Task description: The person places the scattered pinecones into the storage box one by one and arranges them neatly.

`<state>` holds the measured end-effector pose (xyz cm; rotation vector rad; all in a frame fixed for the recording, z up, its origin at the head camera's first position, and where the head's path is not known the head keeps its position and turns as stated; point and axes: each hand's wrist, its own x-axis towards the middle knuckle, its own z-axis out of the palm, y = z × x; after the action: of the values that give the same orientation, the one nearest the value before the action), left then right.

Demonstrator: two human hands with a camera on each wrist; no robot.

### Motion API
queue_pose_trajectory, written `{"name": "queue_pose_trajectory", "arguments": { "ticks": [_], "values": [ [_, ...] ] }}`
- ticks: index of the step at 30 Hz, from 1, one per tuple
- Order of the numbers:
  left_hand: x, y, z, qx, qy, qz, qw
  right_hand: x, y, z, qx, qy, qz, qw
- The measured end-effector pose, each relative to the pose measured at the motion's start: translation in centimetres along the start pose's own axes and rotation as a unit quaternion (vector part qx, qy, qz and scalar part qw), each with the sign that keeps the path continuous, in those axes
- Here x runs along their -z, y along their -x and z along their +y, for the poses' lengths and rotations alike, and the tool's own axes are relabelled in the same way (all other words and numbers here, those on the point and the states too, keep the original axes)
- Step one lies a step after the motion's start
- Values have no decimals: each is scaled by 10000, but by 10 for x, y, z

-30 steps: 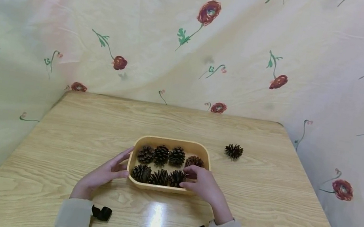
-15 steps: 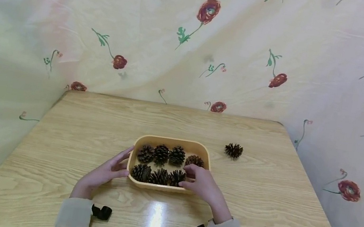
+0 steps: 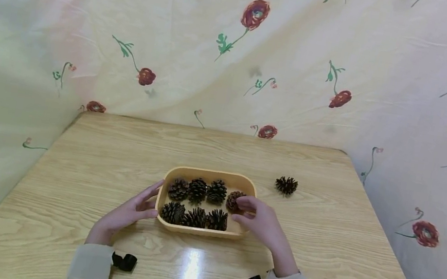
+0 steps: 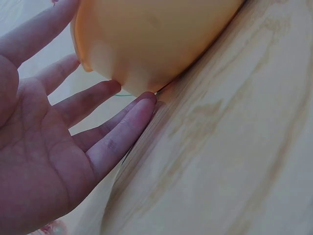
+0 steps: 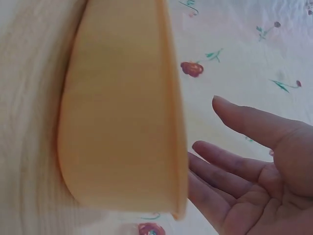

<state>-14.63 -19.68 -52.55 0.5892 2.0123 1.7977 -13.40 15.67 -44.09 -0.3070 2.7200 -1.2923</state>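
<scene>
A shallow tan plastic basket point(image 3: 199, 231) holds several brown pine cones in two rows. My left hand point(image 3: 128, 213) rests against the basket's left end. In the left wrist view its spread fingers point(image 4: 115, 139) meet the outer wall, some low near the table. My right hand point(image 3: 263, 224) reaches over the right end of the basket. Its index fingertip overlaps the back-right pine cone point(image 3: 233, 202), and the thumb is held apart from the fingers. The right wrist view shows nothing between the right thumb point(image 5: 254, 120) and fingers; the basket's inside is hidden there.
One more pine cone point(image 3: 286, 185) lies on the wooden table point(image 3: 341, 258), behind and right of the basket. Flower-patterned cloth point(image 3: 186, 44) hangs behind the table and along both sides. Each wrist carries a small black camera point(image 3: 124, 261).
My right hand has moved slightly right and back, away from the front-right pine cone, which now shows whole in the basket. The left hand and the basket stay in place.
</scene>
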Motion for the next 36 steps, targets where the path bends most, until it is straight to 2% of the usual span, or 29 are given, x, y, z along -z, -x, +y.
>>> {"name": "queue_pose_trajectory", "arguments": {
  "ticks": [6, 11, 16, 27, 36],
  "values": [
    [0, 0, 2, 5, -15, -8, 10000, 17, -1, 3, 161, -124, 192, 9996],
    [-1, 1, 3, -4, 5, 5, 10000, 31, -5, 14, 128, -197, 602, 9979],
    [-1, 1, 2, -33, -9, -20, 10000, 45, -10, 28, -103, -194, 1055, 9942],
    [-1, -1, 1, -15, -122, 29, 9999, 66, -25, 65, -444, -250, 1678, 9845],
    [-1, -1, 0, -8, -131, 49, 9999, 79, -34, 87, -862, -573, 1860, 9771]
  ]
}}
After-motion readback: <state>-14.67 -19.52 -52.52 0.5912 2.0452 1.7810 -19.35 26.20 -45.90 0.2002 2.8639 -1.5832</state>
